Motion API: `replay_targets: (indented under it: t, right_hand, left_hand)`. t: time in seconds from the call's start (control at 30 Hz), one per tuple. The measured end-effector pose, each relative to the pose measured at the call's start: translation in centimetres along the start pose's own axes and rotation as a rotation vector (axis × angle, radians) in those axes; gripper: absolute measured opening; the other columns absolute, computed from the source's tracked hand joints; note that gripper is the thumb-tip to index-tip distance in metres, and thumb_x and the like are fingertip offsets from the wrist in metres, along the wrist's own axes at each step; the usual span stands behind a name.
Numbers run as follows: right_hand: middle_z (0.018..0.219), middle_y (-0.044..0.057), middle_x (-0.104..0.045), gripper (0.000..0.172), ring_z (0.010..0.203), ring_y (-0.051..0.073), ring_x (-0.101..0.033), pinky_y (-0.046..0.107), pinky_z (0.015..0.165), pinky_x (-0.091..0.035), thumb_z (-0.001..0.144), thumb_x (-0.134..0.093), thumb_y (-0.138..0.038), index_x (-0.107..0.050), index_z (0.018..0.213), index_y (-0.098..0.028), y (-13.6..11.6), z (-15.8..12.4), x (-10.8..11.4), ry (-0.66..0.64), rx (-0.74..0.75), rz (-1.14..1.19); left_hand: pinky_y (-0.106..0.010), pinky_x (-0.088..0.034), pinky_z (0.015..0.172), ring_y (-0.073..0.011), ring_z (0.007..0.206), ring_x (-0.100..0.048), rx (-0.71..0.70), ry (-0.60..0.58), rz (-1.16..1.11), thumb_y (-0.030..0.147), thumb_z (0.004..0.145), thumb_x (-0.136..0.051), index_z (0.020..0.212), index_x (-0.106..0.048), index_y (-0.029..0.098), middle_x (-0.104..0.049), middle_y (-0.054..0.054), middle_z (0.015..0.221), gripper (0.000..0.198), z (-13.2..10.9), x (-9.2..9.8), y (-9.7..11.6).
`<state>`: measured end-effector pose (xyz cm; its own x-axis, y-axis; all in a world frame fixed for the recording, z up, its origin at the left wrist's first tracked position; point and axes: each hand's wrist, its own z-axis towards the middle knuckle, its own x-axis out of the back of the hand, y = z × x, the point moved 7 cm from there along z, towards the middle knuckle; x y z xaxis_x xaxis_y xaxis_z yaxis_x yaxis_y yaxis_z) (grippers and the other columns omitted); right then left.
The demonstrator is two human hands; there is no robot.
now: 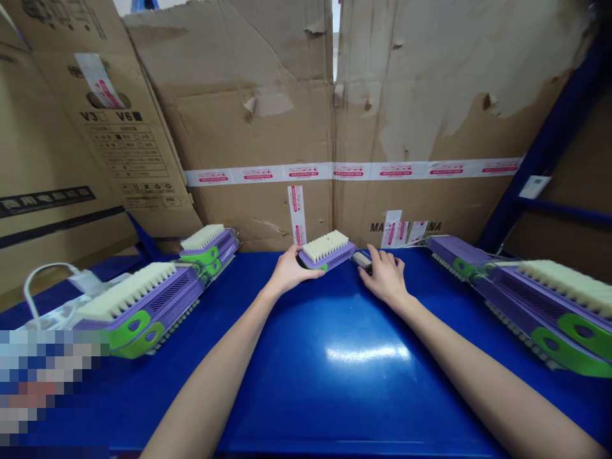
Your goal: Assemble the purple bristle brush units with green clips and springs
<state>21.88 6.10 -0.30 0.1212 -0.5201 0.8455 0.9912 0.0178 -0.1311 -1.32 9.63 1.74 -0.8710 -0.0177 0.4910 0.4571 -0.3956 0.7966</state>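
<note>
While my left hand (291, 271) reaches to the foot of the cardboard wall (268, 127), its fingers are curled round the near end of a purple brush (327, 252), thumb on top, clasping it. This brush lies bristles up on the blue table (335, 363), just short of the wall's middle seam, with a sliver of green showing at its lower edge.

My right hand (386, 275) lies palm down at the foot of the wall too, a little right of that seam, its fingers loosely bent. The fingertips rest on a small silvery object (362, 260) that touches the brush's right end. I cannot tell whether I am pinching it or only touching it, nor what it is.

Toward the wall's left end, a stack of purple-and-green brushes (143, 306) runs out from it toward me, and a shorter pile (208, 245) lies closer to the cardboard. A white cable (43, 280) loops beyond that stack, farther left. Toward the wall's right end, a row of brushes (540, 293) slants away from it, cream bristles upward.
</note>
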Motion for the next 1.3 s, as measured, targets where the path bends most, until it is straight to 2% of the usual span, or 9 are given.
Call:
replay_targets:
  t: [0.17, 0.27, 0.4, 0.53, 0.67, 0.83, 0.97, 1.13, 1.3]
  right_hand:
    - [0.133, 0.017, -0.049, 0.072, 0.125, 0.029, -0.042, 0.052, 0.109, -0.016, 0.083, -0.049, -0.048, -0.028, 0.142, -0.013, -2.1, -0.4, 1.5, 0.118, 0.283, 0.209]
    - [0.139, 0.017, -0.044, 0.083, 0.131, 0.028, -0.037, 0.051, 0.112, -0.013, 0.079, -0.055, -0.052, -0.022, 0.144, -0.013, -2.8, -0.7, 2.1, 0.134, 0.377, 0.305]
    - [0.14, 0.016, -0.045, 0.087, 0.132, 0.028, -0.038, 0.054, 0.111, -0.016, 0.079, -0.056, -0.052, -0.016, 0.147, -0.016, -2.5, -0.6, 2.3, 0.091, 0.358, 0.465]
    - [0.134, 0.016, -0.052, 0.087, 0.126, 0.029, -0.045, 0.052, 0.105, -0.03, 0.077, -0.059, -0.053, -0.021, 0.147, -0.019, -2.4, -0.6, 1.9, -0.039, 0.291, 0.631]
    - [0.133, 0.015, -0.052, 0.081, 0.12, 0.028, -0.051, 0.045, 0.098, -0.041, 0.076, -0.061, -0.053, -0.031, 0.144, -0.019, -2.6, -0.7, 1.3, -0.12, 0.228, 0.74]
    - [0.132, 0.015, -0.052, 0.084, 0.119, 0.029, -0.051, 0.047, 0.099, -0.04, 0.075, -0.064, -0.052, -0.03, 0.145, -0.021, -2.6, -0.7, 1.3, -0.065, 0.216, 0.687]
    - [0.13, 0.015, -0.054, 0.087, 0.116, 0.028, -0.053, 0.045, 0.097, -0.041, 0.074, -0.064, -0.053, -0.028, 0.145, -0.02, -2.6, -0.7, 1.3, -0.092, 0.184, 0.726]
    - [0.121, 0.014, -0.06, 0.087, 0.106, 0.027, -0.06, 0.042, 0.092, -0.045, 0.074, -0.065, -0.052, -0.027, 0.145, -0.022, -2.4, -0.6, 1.8, -0.108, 0.11, 0.833]
    - [0.116, 0.014, -0.062, 0.084, 0.099, 0.026, -0.062, 0.042, 0.088, -0.046, 0.075, -0.062, -0.055, -0.029, 0.145, -0.022, -2.2, -0.4, 2.1, -0.082, 0.084, 0.78]
  left_hand:
    - [-0.039, -0.046, 0.095, -0.0244, 0.106, -0.062, 0.075, -0.227, -0.373, 0.023, 0.047, -0.085, 0.111, -0.057, 0.015, -0.066, -0.012, 0.115, 0.07, -0.1, -1.3, -0.1]
    - [-0.039, -0.044, 0.098, -0.0234, 0.109, -0.061, 0.104, -0.303, -0.476, 0.018, 0.048, -0.084, 0.115, -0.057, 0.016, -0.065, -0.012, 0.118, 0.073, -0.3, -1.6, -0.1]
    - [-0.04, -0.041, 0.102, -0.0238, 0.113, -0.058, 0.13, -0.413, -0.527, 0.014, 0.049, -0.083, 0.119, -0.057, 0.016, -0.063, -0.012, 0.121, 0.074, -0.7, -1.8, -0.4]
    - [-0.041, -0.038, 0.105, -0.0246, 0.116, -0.057, 0.148, -0.496, -0.546, 0.012, 0.049, -0.082, 0.118, -0.059, 0.016, -0.062, -0.012, 0.123, 0.072, -1.1, -1.6, -0.4]
    - [-0.04, -0.038, 0.105, -0.024, 0.116, -0.057, 0.171, -0.491, -0.546, 0.011, 0.05, -0.081, 0.116, -0.06, 0.015, -0.062, -0.012, 0.123, 0.07, -1.2, -1.3, -0.4]
    - [-0.039, -0.039, 0.104, -0.0228, 0.113, -0.059, 0.181, -0.437, -0.529, 0.013, 0.05, -0.082, 0.112, -0.061, 0.016, -0.063, -0.012, 0.122, 0.066, -1.0, -1.2, -0.8]
    - [-0.039, -0.04, 0.103, -0.0234, 0.111, -0.06, 0.178, -0.441, -0.513, 0.015, 0.051, -0.082, 0.112, -0.062, 0.015, -0.065, -0.011, 0.119, 0.064, -0.9, -1.2, -1.1]
    - [-0.039, -0.042, 0.1, -0.0246, 0.11, -0.06, 0.129, -0.457, -0.548, 0.021, 0.056, -0.08, 0.113, -0.063, 0.014, -0.066, -0.011, 0.115, 0.061, -0.9, -1.1, -0.5]
    - [-0.038, -0.043, 0.099, -0.0235, 0.108, -0.061, 0.09, -0.384, -0.52, 0.026, 0.057, -0.079, 0.115, -0.062, 0.014, -0.066, -0.011, 0.115, 0.062, -0.6, -1.1, 0.2]
